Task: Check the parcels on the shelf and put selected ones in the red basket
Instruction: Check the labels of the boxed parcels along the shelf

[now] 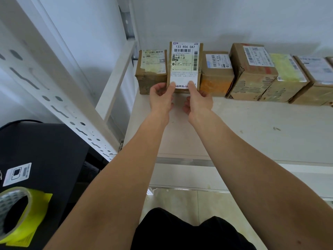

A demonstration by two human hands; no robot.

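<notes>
We held one labelled parcel [184, 65] tilted up at the back of the shelf [252, 127]

Our left hand [161, 98] pinched its lower left corner and our right hand [197, 101] gripped its lower right, thumbs on the white label reading 133 R06 0A7. It stood second from the left in the row of cardboard parcels [252, 73] along the wall, touching its neighbours. Lower left, a roll of yellow tape [19, 212] lay on a black surface [46, 147] beside the white upright [54, 98]
</notes>
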